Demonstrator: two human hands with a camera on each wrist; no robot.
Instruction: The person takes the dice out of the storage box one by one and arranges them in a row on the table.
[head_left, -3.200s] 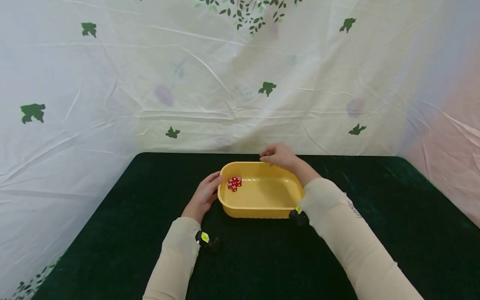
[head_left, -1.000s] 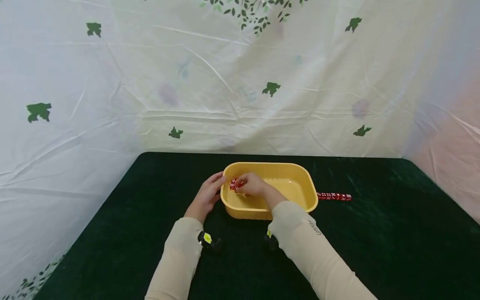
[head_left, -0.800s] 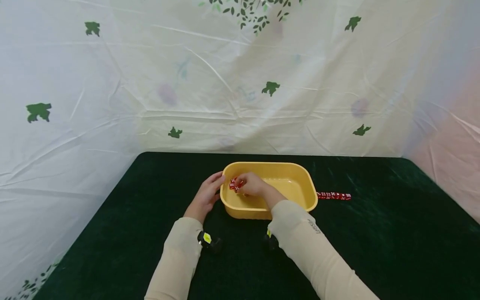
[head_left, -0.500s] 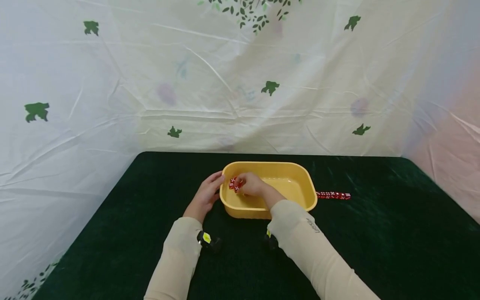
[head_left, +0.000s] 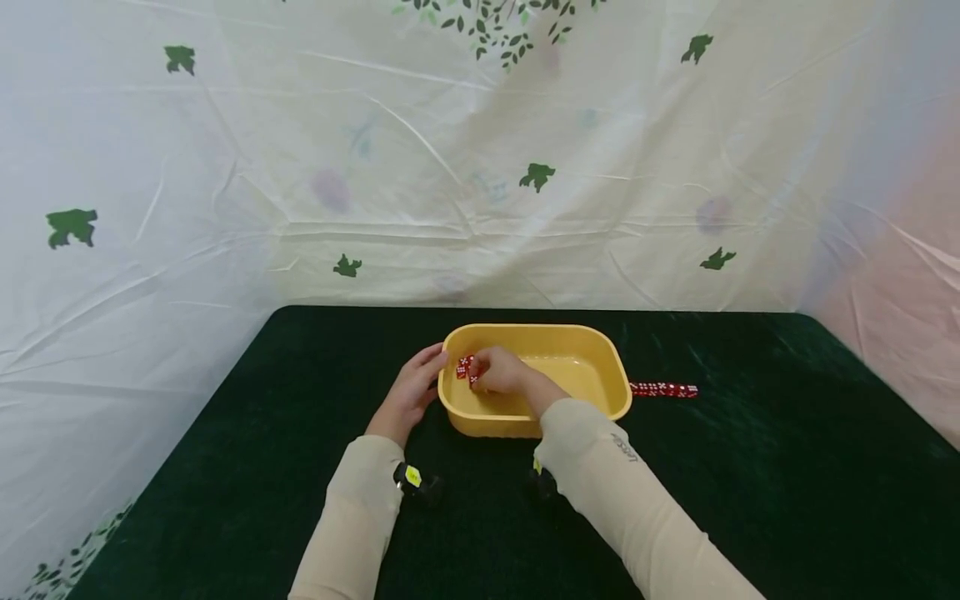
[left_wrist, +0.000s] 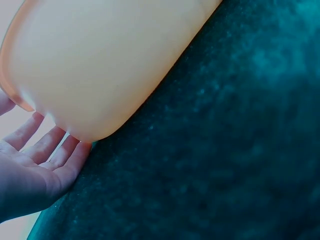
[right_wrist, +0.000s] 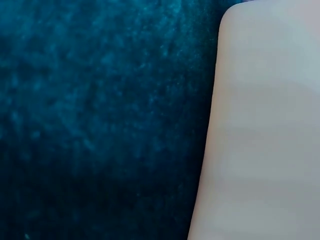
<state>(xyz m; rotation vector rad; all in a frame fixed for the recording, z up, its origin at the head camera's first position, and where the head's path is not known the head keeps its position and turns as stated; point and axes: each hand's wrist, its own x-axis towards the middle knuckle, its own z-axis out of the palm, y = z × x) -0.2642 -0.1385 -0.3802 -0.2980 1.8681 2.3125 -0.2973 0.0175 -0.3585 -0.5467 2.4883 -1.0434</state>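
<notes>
Watching remotely, I see the right hand point(head_left: 501, 372) has moved from the far side into the yellow tray point(head_left: 555, 340), over the red dice point(head_left: 462, 367) at its left end, so the work now centres there. Its fingers curl; whether they pinch a die, I cannot tell. The left hand point(head_left: 407, 392), fingers extended, touches the tray's left end. A dice row point(head_left: 664, 390) lies just right of the tray, on the dark green bench point(head_left: 315, 375); a pale patterned sheet point(head_left: 450, 167) hangs behind.
</notes>
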